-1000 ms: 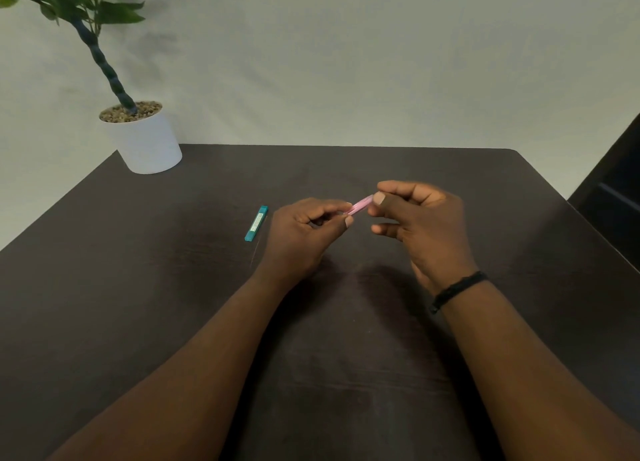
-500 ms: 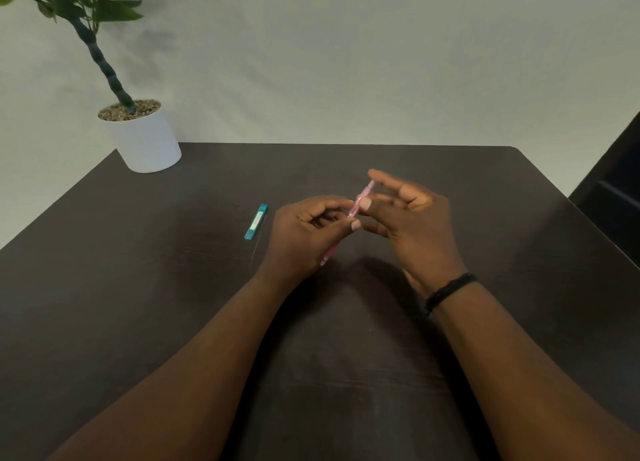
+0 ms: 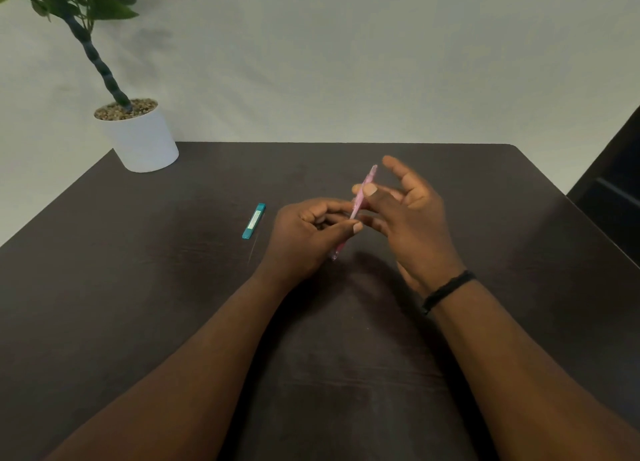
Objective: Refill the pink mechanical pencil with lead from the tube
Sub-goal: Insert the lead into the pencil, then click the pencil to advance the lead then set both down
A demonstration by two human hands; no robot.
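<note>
The pink mechanical pencil (image 3: 366,183) stands nearly upright and tilted over the middle of the dark table (image 3: 138,287). My left hand (image 3: 304,235) is curled around its lower half, with the tip poking out below the palm. My right hand (image 3: 412,211) pinches the pencil's upper part between thumb and a finger, while its other fingers are spread. The teal lead tube (image 3: 254,221) lies flat on the table to the left of my left hand. A thin lead (image 3: 254,249) seems to lie just below the tube.
A white pot (image 3: 140,138) with a green plant stands at the table's far left corner. A dark piece of furniture (image 3: 613,197) is at the right edge. A pale wall is behind the table.
The pencil has swung from lying nearly level between my hands to standing almost upright. My right hand has opened its fingers and risen along the pencil. The tube has not moved.
</note>
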